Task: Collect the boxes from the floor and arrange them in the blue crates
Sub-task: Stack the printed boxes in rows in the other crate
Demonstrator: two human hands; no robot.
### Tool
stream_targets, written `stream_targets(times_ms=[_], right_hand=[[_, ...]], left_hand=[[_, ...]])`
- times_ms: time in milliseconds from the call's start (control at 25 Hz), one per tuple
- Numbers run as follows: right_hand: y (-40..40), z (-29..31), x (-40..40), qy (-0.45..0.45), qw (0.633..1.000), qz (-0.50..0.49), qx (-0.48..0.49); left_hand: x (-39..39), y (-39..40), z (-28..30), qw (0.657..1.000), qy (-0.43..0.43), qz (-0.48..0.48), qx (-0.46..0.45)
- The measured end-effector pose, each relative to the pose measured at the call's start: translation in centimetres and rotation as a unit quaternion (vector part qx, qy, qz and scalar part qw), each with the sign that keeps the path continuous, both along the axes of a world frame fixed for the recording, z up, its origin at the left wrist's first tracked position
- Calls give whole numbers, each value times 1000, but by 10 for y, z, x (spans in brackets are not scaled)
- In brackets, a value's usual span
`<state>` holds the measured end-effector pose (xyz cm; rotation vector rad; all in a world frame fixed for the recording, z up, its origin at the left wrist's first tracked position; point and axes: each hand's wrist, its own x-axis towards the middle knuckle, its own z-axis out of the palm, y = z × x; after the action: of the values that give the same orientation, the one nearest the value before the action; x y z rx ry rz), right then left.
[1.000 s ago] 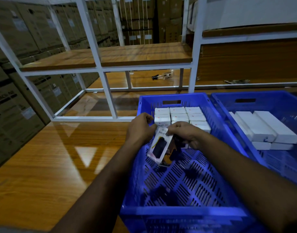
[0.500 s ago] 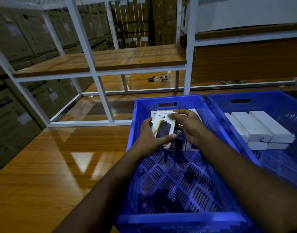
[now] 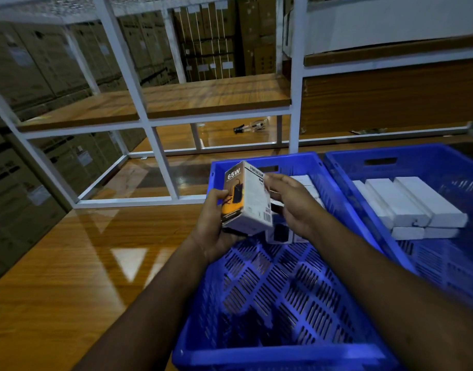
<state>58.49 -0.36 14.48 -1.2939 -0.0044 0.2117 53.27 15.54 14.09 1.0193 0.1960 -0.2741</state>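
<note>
Box held above the near blue crate [image 3: 256, 357]

Left hand [image 3: 216, 226] grips the 65W box [image 3: 247, 199], fingers curled beneath; right hand [image 3: 294, 207], at its 3 o'clock, touches it with loosely spread fingers.

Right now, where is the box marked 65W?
The 65W box is centre frame, gripped by the left hand above the left blue crate, right hand touching it.
</note>
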Motion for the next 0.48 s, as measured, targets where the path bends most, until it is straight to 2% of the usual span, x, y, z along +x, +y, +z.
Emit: stream_targets(times_ms=[280,400,480], right_hand=[[2,3,-4,23,998,43,39],[2,3,-3,22,999,34,24],[1,1,0,3,1000,26,-13]], left_hand=[[2,4,-1,999,12,-29,-36],[-1,1,4,999,9,-37,-34],[-2,-4,4,1000,-2,-20,-1]])
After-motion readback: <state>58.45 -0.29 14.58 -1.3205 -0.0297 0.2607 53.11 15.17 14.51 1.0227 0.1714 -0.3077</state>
